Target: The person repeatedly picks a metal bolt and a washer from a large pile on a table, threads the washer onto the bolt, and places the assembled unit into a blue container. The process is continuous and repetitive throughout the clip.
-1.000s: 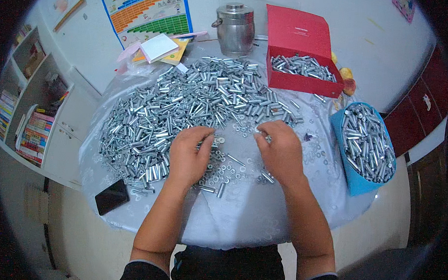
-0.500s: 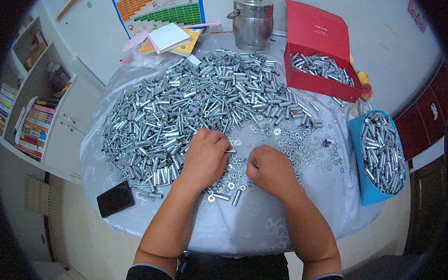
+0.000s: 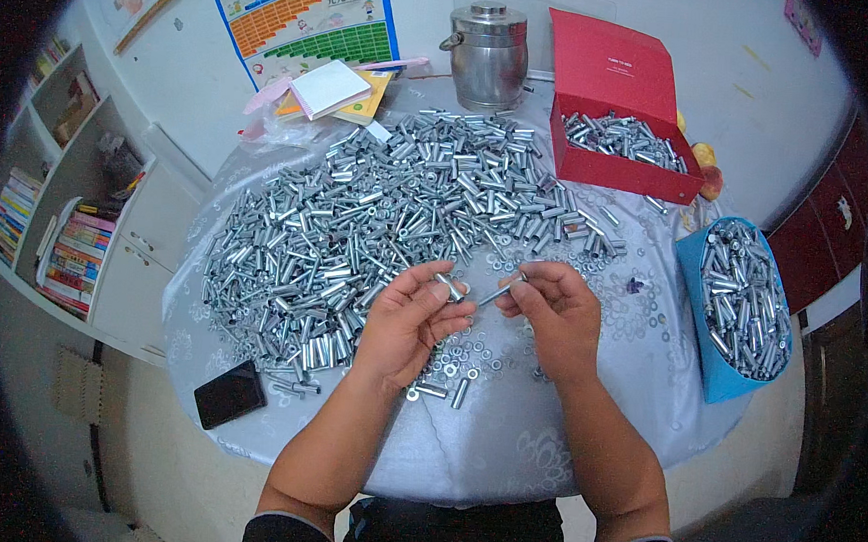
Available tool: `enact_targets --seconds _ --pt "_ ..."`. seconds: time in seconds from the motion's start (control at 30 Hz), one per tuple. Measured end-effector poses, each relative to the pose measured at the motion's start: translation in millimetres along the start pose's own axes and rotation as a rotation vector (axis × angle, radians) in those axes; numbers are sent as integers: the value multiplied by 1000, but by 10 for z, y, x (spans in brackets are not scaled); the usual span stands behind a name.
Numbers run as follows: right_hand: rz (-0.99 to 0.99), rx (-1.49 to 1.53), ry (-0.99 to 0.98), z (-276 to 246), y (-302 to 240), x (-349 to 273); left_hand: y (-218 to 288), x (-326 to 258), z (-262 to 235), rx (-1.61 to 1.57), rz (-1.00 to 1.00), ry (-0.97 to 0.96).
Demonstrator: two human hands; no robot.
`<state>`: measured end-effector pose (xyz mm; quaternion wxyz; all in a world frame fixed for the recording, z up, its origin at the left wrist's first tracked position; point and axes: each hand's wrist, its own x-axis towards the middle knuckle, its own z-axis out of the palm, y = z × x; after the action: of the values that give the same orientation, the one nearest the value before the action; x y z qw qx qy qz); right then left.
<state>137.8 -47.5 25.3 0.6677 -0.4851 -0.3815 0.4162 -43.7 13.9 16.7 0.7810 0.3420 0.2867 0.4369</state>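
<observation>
Between thumb and fingers, my left hand (image 3: 399,327) holds a short shiny metal sleeve (image 3: 452,289), palm turned partly up. Facing it, my right hand (image 3: 564,321) pinches a thin metal bolt (image 3: 495,294), its shaft pointing toward the sleeve with a small gap between them. Both hands are raised over the near side of a large heap of metal sleeves and bolts (image 3: 359,221). Beneath and between them lie loose washers (image 3: 469,353). Two sleeves (image 3: 460,393) rest on the cloth just in front of the washers.
A grey-white cloth covers the round table (image 3: 504,445). A black phone (image 3: 229,396) lies at its left edge. On the right stand a blue container (image 3: 695,318) and an open red box (image 3: 619,174), both holding metal parts. Behind the heap are a steel pot (image 3: 489,63) and notebooks (image 3: 330,89).
Both hands have lifted from the heap and washers and turned toward each other. The sleeve in my left hand and the bolt in my right now show clearly. The view has tilted slightly.
</observation>
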Motion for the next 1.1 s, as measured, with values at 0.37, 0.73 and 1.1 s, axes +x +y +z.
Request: enact_targets --seconds 0.37,0.73,1.1 --pt "-192 40 -18 68 23 -99 -68 4 -2 -73 -46 -8" --pt "-295 -385 -9 18 120 -111 -94 6 -2 -91 -51 59" --pt "-490 -551 -150 38 53 -71 -97 -9 -16 -77 -107 -30"
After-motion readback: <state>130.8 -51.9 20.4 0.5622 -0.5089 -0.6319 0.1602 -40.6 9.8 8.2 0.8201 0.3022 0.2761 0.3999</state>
